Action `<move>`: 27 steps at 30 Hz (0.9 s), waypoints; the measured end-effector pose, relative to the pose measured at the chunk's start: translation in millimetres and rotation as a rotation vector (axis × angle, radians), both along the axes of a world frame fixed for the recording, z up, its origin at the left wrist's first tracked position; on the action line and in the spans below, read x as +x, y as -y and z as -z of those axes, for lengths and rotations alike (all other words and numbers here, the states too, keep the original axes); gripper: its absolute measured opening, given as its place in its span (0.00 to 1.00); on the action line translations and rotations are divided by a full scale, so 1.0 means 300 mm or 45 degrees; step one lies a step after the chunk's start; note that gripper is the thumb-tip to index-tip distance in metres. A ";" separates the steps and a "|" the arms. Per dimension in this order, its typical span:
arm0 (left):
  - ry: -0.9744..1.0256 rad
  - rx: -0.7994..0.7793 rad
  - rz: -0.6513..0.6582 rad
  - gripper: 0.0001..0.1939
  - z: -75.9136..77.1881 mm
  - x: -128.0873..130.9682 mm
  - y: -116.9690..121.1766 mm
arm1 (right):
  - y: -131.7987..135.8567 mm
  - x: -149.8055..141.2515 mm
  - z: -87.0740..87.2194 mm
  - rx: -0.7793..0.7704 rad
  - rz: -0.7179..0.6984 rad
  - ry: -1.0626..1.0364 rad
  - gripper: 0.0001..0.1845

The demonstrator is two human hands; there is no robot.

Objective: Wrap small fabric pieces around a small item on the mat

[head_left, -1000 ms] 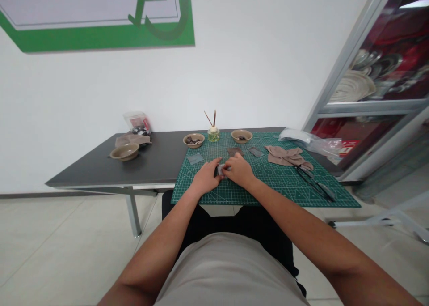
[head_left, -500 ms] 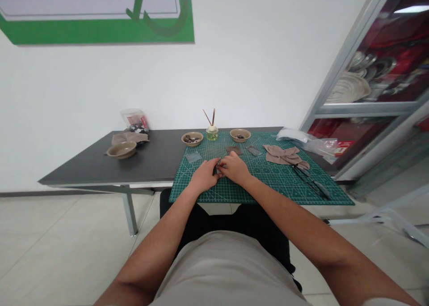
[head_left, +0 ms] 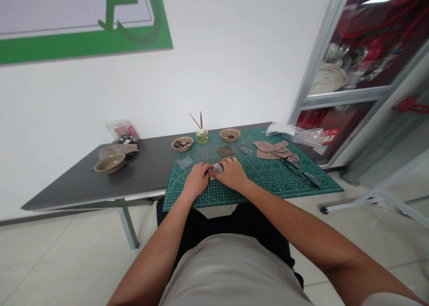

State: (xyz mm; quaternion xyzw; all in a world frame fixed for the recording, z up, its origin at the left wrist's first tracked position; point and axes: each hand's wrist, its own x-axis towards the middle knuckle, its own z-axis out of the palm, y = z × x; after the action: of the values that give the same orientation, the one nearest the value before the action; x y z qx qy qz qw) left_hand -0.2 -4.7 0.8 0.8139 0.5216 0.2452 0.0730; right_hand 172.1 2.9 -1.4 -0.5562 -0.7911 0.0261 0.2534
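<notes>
Left hand (head_left: 197,179): is resting on the green cutting mat (head_left: 268,185), with the fingers pressed together and pointing toward the right hand. Its fingertips are touching or almost touching the held piece, but I cannot tell if they are pinching it.

Right hand (head_left: 232,173): is lying just beside the left hand, with the fingers pressed together and curving down. Its fingertips are on the piece, but I cannot tell if they are pinching it.

Held piece: a small grey flat piece (head_left: 217,168) is sitting between the two hands, above the mat. A thin dark thing (head_left: 209,169) is showing at the left hand's fingertips, too small to name.

Ahead of the hands: a grey square (head_left: 185,162), a brown square (head_left: 225,151) and a grey strip (head_left: 245,149) are lying on the mat.

Farther ahead: two tan bowls with dark pieces (head_left: 182,143) are standing near a glass jar with two sticks (head_left: 202,136).

Right of the right hand: a beige cloth (head_left: 273,150) and a long black tool (head_left: 300,174) are lying on the mat, and a plastic bag (head_left: 284,129) is lying beyond them.

Left of the left hand: an empty-looking tan bowl (head_left: 109,163) and a clear bag (head_left: 122,130) are standing on the dark table (head_left: 140,180).
</notes>
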 end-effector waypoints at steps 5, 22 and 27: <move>0.157 0.089 -0.112 0.09 0.015 -0.010 -0.004 | -0.018 -0.014 -0.004 -0.123 0.003 -0.049 0.24; 0.952 -0.107 -0.286 0.10 0.029 -0.039 -0.009 | -0.123 0.015 -0.124 -0.329 -0.178 -0.629 0.19; 0.959 -0.188 -0.190 0.10 -0.020 -0.021 -0.037 | -0.131 0.055 -0.161 -0.106 -0.255 -0.570 0.20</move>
State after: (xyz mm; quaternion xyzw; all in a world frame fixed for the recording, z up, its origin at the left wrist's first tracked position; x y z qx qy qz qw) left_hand -6.5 6.5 6.7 0.6193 0.5322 0.4934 0.2997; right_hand 188.5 42.1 46.8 -0.4652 -0.7646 0.2062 0.3955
